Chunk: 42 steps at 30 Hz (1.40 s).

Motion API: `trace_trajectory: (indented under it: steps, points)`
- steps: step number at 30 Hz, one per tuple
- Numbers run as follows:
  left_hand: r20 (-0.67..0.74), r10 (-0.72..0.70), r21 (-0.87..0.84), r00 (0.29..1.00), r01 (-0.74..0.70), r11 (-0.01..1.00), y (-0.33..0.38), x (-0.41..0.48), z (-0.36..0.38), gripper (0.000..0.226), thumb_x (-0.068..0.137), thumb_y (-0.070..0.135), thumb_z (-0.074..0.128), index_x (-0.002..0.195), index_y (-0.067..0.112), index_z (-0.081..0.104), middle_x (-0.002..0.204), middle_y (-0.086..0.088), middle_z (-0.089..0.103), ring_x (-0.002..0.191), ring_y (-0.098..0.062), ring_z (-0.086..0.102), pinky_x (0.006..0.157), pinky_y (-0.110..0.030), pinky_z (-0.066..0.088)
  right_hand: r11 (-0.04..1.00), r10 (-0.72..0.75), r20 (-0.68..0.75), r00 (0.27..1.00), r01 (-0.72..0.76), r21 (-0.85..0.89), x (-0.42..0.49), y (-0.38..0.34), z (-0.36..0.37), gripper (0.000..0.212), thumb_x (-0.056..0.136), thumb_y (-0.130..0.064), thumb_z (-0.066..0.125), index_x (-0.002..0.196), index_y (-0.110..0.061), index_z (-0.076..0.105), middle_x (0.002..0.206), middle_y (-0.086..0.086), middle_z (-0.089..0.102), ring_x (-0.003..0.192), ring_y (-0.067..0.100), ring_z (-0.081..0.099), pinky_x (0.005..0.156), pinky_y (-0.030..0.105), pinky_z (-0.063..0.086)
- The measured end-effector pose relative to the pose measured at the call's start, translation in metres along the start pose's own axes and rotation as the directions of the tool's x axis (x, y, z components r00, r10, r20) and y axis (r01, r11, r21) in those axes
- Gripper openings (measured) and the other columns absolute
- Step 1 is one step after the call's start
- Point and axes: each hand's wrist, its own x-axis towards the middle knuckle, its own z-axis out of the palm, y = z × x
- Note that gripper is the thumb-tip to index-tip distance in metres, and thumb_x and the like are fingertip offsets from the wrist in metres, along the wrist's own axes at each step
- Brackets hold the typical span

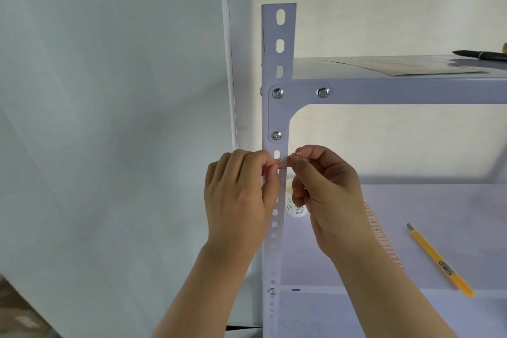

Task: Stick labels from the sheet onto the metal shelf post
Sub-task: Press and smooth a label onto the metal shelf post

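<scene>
post: pale metal shelf post point(278, 63), upright, slotted holes down its face, bolted to the shelf frame by a corner bracket point(277, 112) with three screws
label: small white label with red print point(281, 163), lying across the post face just under the slot below the bracket; one end sits under each hand's grip
left hand: left hand point(238, 197) on the left side of the post, thumb and forefinger together, pinched on the label's left end; other fingers curled
right hand: right hand point(329, 200) on the right side of the post, thumb and forefinger clamped on the label's right end, which sticks out past the post edge
contact: cannot tell whether the label is fully stuck down or just held against the metal
sheet: label sheet point(384, 239), red-printed strip visible, flat on the lower shelf point(411, 206) below and right of the right grip, partly hidden by the right wrist
cup: small white printed cup or tub point(295, 207) on the lower shelf, just below the right grip, next to the post
knife: yellow utility knife point(439, 261) on the lower shelf, well right of both hands, blade end pointing away
top shelf: flat paper sheet point(406, 66) and a dark pen point(482, 55), up and right of the hands
backdrop: plain light wall behind; white panel to the left of the left grip
</scene>
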Motion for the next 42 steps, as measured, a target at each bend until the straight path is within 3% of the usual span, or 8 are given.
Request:
trace_trajectory:
  steps: [10,14,24,37,42]
  points:
    - [-0.081,-0.030,-0.064,0.996,0.025,0.998,-0.002,-0.006,-0.001,0.012,0.094,0.024,0.073,0.099,0.014,0.070,0.086,0.001,0.076,0.072,-0.022,0.067,0.071,-0.033,0.048,1.000,0.013,0.010,1.000,-0.013,0.002,-0.002,-0.003,-0.002,0.018,0.091,0.004,0.063,0.081,-0.010,0.067,0.074,0.017,0.061,0.047,0.019,0.043,0.047,0.029,0.041]
    - [-0.084,0.005,-0.020,0.996,-0.007,1.000,-0.004,-0.005,-0.003,0.010,0.093,0.021,0.074,0.090,0.013,0.079,0.084,-0.001,0.077,0.072,-0.026,0.068,0.067,-0.037,0.049,1.000,0.009,0.010,1.000,-0.009,-0.001,-0.002,-0.002,-0.002,0.019,0.091,0.005,0.063,0.081,-0.010,0.067,0.073,0.014,0.063,0.046,0.018,0.043,0.046,0.028,0.041]
    - [0.008,-0.011,-0.025,1.000,0.012,1.000,0.001,-0.006,-0.002,0.015,0.096,0.018,0.064,0.087,0.009,0.071,0.081,-0.004,0.069,0.072,-0.027,0.061,0.069,-0.038,0.046,1.000,-0.002,-0.011,1.000,0.002,-0.024,-0.004,-0.003,-0.003,0.018,0.091,0.006,0.062,0.084,-0.009,0.070,0.072,0.011,0.065,0.046,0.017,0.047,0.046,0.026,0.043]
    - [0.020,0.014,-0.017,1.000,-0.013,1.000,0.003,-0.015,-0.005,0.009,0.092,0.015,0.073,0.084,0.010,0.072,0.080,-0.003,0.071,0.072,-0.028,0.062,0.071,-0.042,0.048,1.000,-0.001,-0.026,1.000,0.000,-0.023,-0.008,-0.005,-0.002,0.016,0.092,0.004,0.060,0.086,-0.008,0.070,0.078,0.015,0.066,0.047,0.017,0.049,0.047,0.026,0.043]
    - [0.027,0.000,-0.028,1.000,0.001,1.000,0.005,-0.018,-0.004,0.008,0.091,0.014,0.072,0.084,0.011,0.072,0.080,-0.003,0.071,0.072,-0.027,0.063,0.072,-0.042,0.049,0.999,0.013,-0.030,0.999,-0.014,-0.032,-0.010,-0.007,-0.002,0.018,0.096,0.000,0.057,0.085,-0.009,0.068,0.084,0.005,0.075,0.050,0.018,0.048,0.048,0.026,0.044]
